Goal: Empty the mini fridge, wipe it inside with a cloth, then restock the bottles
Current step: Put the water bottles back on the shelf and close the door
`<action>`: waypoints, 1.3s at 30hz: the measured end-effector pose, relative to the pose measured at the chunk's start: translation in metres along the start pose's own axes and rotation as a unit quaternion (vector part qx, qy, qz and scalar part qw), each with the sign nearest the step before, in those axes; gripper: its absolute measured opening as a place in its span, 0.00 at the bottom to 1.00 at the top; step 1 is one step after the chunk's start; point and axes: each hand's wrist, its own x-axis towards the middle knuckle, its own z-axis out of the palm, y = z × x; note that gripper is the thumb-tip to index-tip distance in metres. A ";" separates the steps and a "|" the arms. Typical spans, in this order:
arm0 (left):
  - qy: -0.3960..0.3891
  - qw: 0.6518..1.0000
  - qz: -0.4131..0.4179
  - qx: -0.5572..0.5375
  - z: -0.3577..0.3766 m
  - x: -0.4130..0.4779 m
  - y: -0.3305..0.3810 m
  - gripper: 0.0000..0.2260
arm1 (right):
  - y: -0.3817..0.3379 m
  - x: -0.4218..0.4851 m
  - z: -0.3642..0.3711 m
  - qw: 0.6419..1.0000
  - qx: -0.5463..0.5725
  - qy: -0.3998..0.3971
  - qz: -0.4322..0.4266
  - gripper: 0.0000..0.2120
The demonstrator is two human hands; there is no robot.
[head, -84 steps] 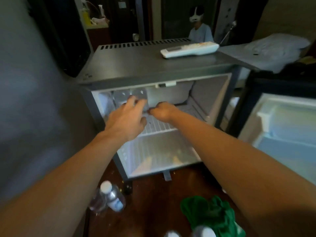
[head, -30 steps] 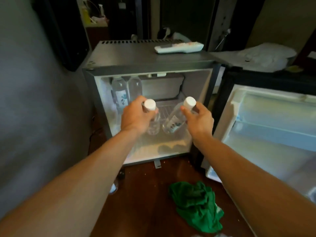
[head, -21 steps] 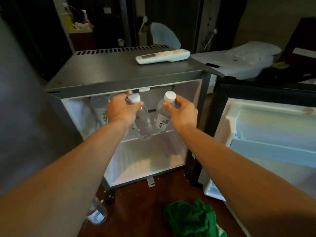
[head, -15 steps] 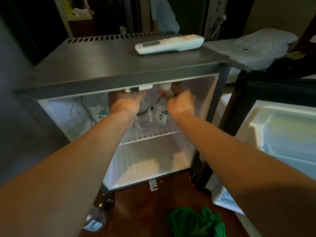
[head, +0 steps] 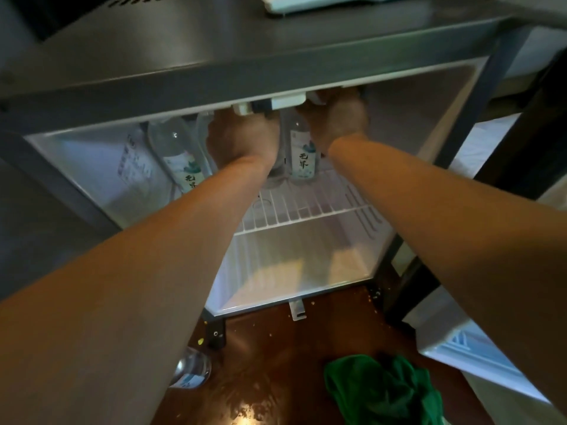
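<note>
1. Floor, nearest the camera: a crumpled green cloth [head: 383,391] lies on the dark wood floor [head: 276,357]. To its left a clear bottle [head: 191,371] lies on its side by the fridge foot, partly behind the left forearm.
2. Fridge [head: 214,72]: door open, the door liner [head: 478,360] at lower right. The lower compartment holds no bottles.
3. Wire shelf [head: 306,210]: white, set in the upper half of the fridge, bare along its front edge.
4. Right hand [head: 336,118]: closed around the neck of a bottle [head: 302,154]. This one stands upright on the shelf, long axis vertical, cap end up and hidden under the fridge top, label facing the camera.
5. Left hand [head: 242,139]: curled shut over the top of a second bottle [head: 274,171], of which only the lower body shows, just left of the first. It appears upright; its cap is hidden.
6. Far left of the shelf: a third bottle [head: 181,154] stands against the wall, cap end up, long axis near vertical.
7. Fridge top: a white remote [head: 306,1] lies at the frame edge.
</note>
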 end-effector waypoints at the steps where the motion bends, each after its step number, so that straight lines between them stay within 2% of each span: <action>1: -0.019 0.999 0.011 0.047 -0.001 0.001 0.000 0.27 | -0.003 -0.001 -0.003 0.995 0.075 0.018 0.067 0.17; 2: -0.026 0.996 0.027 0.077 -0.002 0.001 -0.002 0.28 | -0.001 0.007 -0.008 0.985 0.129 0.048 0.105 0.16; 3: -0.027 0.994 0.049 0.099 -0.004 0.002 -0.004 0.27 | 0.006 0.007 -0.007 0.984 0.137 0.046 0.102 0.13; 5: -0.022 0.988 0.083 0.129 -0.004 0.001 -0.008 0.25 | 0.010 0.003 -0.001 0.994 0.046 0.075 0.065 0.11; 9: -0.001 0.994 0.036 0.104 -0.005 0.003 -0.004 0.24 | 0.015 -0.003 0.002 1.000 -0.010 0.008 -0.012 0.17; 14: -0.013 0.973 0.125 0.196 -0.003 -0.003 -0.002 0.22 | 0.020 0.004 0.001 0.990 -0.115 -0.043 -0.075 0.21; 18: -0.058 0.959 0.154 0.230 -0.006 -0.005 -0.002 0.18 | 0.021 -0.003 0.003 0.994 -0.055 -0.069 -0.068 0.25; 21: -0.055 0.965 0.151 0.208 -0.009 -0.004 -0.009 0.19 | 0.020 -0.006 0.009 0.992 -0.068 -0.082 -0.067 0.30; 23: -0.059 0.969 0.142 0.191 -0.010 -0.004 -0.012 0.20 | 0.023 -0.005 0.011 0.986 -0.124 -0.081 -0.076 0.31; 25: -0.072 0.967 0.143 0.197 -0.010 -0.006 -0.014 0.20 | 0.026 -0.005 0.010 0.977 -0.184 -0.092 -0.062 0.30; 29: -0.108 0.962 0.129 0.213 -0.019 -0.007 -0.008 0.20 | 0.019 -0.006 0.007 0.983 -0.139 -0.124 0.000 0.36; 33: -0.139 0.970 0.117 0.159 -0.033 -0.021 -0.008 0.17 | 0.010 -0.017 -0.020 0.979 -0.144 -0.135 0.046 0.41; 36: -0.162 0.967 0.127 0.147 -0.053 -0.044 -0.019 0.23 | 0.005 -0.033 -0.043 0.968 -0.156 -0.167 0.104 0.42; 37: -0.175 0.961 0.142 0.160 -0.060 -0.052 -0.023 0.24 | 0.004 -0.038 -0.050 0.963 -0.164 -0.177 0.117 0.42; 39: -0.190 0.951 0.161 0.180 -0.075 -0.067 -0.036 0.19 | 0.003 -0.056 -0.064 0.957 -0.165 -0.195 0.138 0.34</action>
